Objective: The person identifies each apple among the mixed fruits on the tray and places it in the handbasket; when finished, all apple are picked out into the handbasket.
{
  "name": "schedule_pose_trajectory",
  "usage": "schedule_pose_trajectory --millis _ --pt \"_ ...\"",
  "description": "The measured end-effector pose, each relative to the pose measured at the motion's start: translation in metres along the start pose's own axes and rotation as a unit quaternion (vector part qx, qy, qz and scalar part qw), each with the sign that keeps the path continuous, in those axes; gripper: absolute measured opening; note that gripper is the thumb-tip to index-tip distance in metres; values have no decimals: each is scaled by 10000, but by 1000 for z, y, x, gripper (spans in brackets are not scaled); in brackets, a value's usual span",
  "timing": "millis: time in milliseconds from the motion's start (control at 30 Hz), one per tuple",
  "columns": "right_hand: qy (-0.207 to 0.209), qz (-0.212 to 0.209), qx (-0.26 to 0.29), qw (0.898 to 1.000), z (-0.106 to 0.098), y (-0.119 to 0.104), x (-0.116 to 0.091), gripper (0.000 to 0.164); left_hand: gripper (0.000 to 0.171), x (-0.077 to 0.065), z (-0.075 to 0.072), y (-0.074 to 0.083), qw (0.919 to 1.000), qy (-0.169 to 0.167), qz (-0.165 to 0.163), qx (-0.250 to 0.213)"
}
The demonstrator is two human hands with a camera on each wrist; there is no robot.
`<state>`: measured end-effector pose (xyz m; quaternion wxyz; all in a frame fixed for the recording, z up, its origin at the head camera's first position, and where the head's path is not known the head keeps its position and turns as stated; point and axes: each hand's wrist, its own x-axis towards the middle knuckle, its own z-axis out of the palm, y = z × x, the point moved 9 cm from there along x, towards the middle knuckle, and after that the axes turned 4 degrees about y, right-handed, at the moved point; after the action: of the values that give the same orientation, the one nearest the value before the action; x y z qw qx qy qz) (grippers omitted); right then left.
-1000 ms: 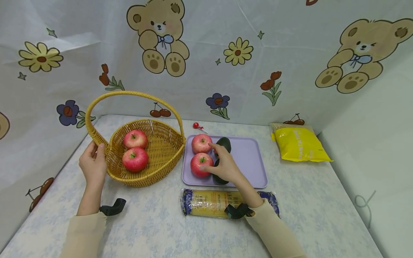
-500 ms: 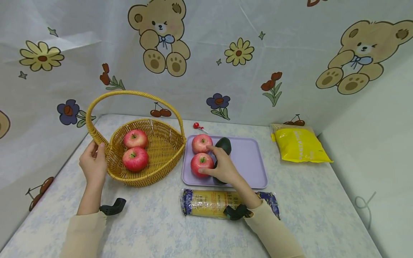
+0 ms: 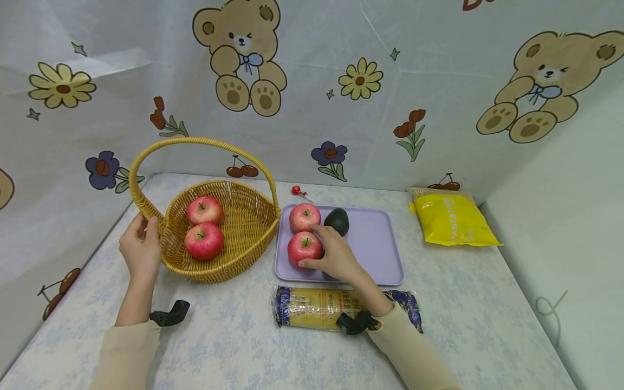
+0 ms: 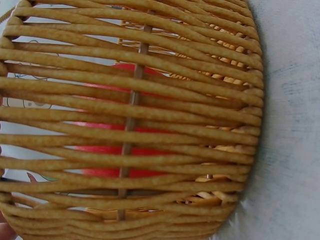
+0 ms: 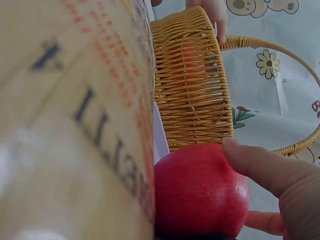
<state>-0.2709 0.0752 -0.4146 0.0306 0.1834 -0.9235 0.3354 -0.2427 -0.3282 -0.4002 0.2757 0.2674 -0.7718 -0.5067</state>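
Right grip — parted, round nearer apple, seemingly touching

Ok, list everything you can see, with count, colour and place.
Basket: one, golden, at left.
Basket apples: two, red, inside basket.
Tray: one, lilac, right of basket.
Tray apples: two, red, tray's left side.
Avocado: one, dark green, on tray.
Dark shape: one, blackish, on tray, mostly hidden.
Lollipop: one, red, behind tray.
Pasta bag: one, yellow, far right.
Pasta packet: one, yellow and blue, in front of tray.
Table: one, white-blue, underneath.
Backdrop: one, white, printed, behind.
Thin loop: one, grey, at right, unclear.
Wrist cameras: two, black, one per wrist.
Sleeves: two, beige, forearms.
Left grip: one, bare, holding basket's left end.
Right grip: one, bare, around front tray apple.
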Motion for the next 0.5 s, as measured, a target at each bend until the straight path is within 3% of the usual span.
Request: schedule_pose_trajectory --millis 500 --pt "-4 -146 -469 9988 3 -2 -2 77 42 -1 -1 0 10000 35 13 -9"
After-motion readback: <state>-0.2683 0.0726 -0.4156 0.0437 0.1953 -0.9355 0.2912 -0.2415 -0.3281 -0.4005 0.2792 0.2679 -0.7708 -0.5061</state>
